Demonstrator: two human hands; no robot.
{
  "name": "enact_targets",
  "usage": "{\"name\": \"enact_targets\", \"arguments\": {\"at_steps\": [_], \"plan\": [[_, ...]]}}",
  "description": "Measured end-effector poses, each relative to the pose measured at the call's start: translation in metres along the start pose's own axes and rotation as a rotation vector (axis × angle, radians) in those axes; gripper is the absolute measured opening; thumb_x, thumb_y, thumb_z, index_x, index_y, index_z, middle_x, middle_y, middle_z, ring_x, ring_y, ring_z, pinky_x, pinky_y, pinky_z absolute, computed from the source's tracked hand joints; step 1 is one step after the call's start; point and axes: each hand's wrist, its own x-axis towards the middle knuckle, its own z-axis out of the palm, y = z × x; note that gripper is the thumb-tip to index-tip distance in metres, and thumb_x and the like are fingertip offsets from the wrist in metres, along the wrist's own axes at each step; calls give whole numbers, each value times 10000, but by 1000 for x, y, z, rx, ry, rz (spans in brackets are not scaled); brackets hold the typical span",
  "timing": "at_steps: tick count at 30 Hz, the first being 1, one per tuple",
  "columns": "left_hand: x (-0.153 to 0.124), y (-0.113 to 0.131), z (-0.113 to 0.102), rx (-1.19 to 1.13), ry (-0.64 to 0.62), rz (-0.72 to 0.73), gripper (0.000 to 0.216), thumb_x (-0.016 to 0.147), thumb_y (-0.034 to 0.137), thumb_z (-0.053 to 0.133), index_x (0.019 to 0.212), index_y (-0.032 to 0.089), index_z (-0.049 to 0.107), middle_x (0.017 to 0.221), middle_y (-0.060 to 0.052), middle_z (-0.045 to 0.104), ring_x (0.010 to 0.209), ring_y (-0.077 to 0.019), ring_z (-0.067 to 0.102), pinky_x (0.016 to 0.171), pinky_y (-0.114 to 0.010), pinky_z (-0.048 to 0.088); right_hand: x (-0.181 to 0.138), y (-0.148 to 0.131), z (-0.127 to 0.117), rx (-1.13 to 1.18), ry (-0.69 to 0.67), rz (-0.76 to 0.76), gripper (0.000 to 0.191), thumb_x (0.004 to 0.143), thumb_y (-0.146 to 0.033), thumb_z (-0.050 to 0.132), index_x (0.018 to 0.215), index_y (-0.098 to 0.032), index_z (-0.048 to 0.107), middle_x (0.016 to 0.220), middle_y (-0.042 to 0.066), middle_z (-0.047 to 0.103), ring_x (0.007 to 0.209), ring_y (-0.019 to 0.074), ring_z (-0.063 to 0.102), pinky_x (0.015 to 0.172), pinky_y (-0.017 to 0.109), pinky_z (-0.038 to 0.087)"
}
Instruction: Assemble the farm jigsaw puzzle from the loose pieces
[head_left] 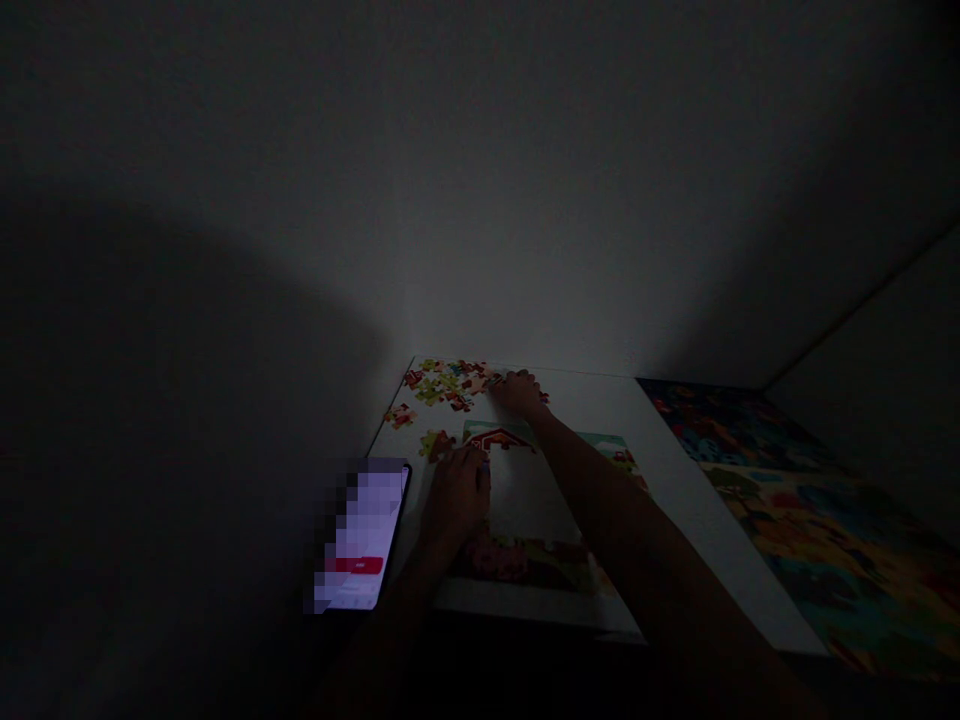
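The room is dark. A partly built jigsaw puzzle [592, 450] lies on a white table [675, 470]. My left hand [456, 492] rests palm down on the puzzle's left edge, fingers curled near a red roof-shaped part [501, 438]. My right hand [517, 390] reaches far across to a heap of loose puzzle pieces [442, 382] at the table's back left; its fingers are bent over the pieces, and what they hold is hidden.
A lit phone [364, 535] lies at the table's left edge beside my left hand. A colourful picture sheet or box lid [810, 500] lies to the right. A plain wall rises right behind the table.
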Motion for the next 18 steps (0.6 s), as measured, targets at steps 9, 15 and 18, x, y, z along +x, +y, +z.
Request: {"name": "enact_targets", "arguments": {"at_steps": [9,15,18], "plan": [[0,2,-2,41,-3,14,208,867,103,481,987,187,629,1021,-72,673,996,-238,585,939,-404,450,5,8,-5,27,-41,66,594,801,-520,623,1210,-91,599,1282,257,542,1237,377,508,988,448,431],[0,0,1,27,30,27,208,875,113,490,1005,193,631,1043,-69,675,1016,-231,588,967,-404,444,5,12,-6,44,-63,75,727,719,-552,703,1231,-61,546,1311,282,526,1258,399,493,999,461,421],[1,-1,1,38,19,23,223,858,104,498,1008,196,635,1057,-69,677,1024,-234,591,985,-417,442,5,16,-6,65,-60,66,674,708,-520,726,1203,-107,528,1273,245,576,1221,378,533,993,464,410]]}}
